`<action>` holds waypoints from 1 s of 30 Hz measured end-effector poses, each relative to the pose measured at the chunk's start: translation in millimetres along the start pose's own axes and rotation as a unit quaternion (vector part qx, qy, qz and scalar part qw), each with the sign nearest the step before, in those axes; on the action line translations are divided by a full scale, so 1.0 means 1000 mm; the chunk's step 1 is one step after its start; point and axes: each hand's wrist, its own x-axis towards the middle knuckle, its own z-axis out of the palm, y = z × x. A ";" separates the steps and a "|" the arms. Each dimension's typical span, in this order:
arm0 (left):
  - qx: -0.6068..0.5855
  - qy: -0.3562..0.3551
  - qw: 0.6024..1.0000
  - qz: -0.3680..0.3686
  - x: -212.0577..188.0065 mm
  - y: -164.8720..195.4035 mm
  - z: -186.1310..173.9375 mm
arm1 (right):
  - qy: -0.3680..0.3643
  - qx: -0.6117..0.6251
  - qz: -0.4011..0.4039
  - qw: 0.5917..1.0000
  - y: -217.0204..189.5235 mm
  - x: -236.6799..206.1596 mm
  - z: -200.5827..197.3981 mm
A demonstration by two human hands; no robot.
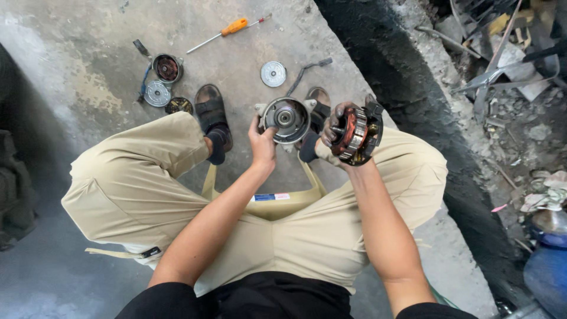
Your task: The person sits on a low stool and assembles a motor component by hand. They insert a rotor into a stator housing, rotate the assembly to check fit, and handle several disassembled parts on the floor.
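Note:
My left hand (262, 142) grips a round silver metal housing (286, 120) with a bearing at its centre, held above my knees. My right hand (331, 133) holds a ring-shaped part with copper windings (355, 136) just to the right of the housing; the two parts are close but apart. I sit on a low yellow stool (277, 207) in beige trousers, my sandalled feet on the concrete floor.
On the floor ahead lie an orange-handled screwdriver (227, 31), a silver disc (273, 74), a dark wrench (307, 70), and round motor parts (167, 68) at left. A black greasy strip and scrap rubble (508, 71) fill the right side.

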 end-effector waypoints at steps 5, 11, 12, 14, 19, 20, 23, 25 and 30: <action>0.015 0.012 1.000 -0.006 -0.003 0.005 0.003 | 0.010 0.012 -0.011 1.000 0.000 -0.002 -0.001; 0.060 0.043 0.997 -0.027 -0.001 0.006 0.002 | 0.022 0.017 -0.001 1.000 -0.002 -0.003 0.001; 0.055 0.042 0.997 -0.026 -0.001 0.006 0.002 | 0.024 0.013 0.001 1.000 -0.002 -0.003 0.002; 0.041 0.036 0.998 -0.027 0.000 0.005 0.000 | 0.027 0.007 0.006 1.000 -0.001 -0.003 0.004; 0.029 0.014 0.999 -0.028 -0.001 -0.001 -0.002 | 0.042 0.000 -0.004 0.999 0.002 -0.005 0.013; 0.038 0.011 0.999 -0.020 -0.001 -0.001 -0.002 | 0.045 -0.003 -0.006 0.999 0.002 -0.006 0.015; 0.057 0.016 0.998 -0.014 -0.001 -0.003 -0.003 | 0.081 0.006 0.005 0.997 0.001 -0.008 0.019; 0.056 0.032 0.997 -0.036 0.000 -0.003 -0.003 | 0.209 -0.066 -0.010 0.976 0.001 -0.006 0.020; 0.086 0.051 0.995 -0.026 0.003 0.000 -0.004 | 0.263 -0.123 -0.025 0.957 0.007 0.003 0.020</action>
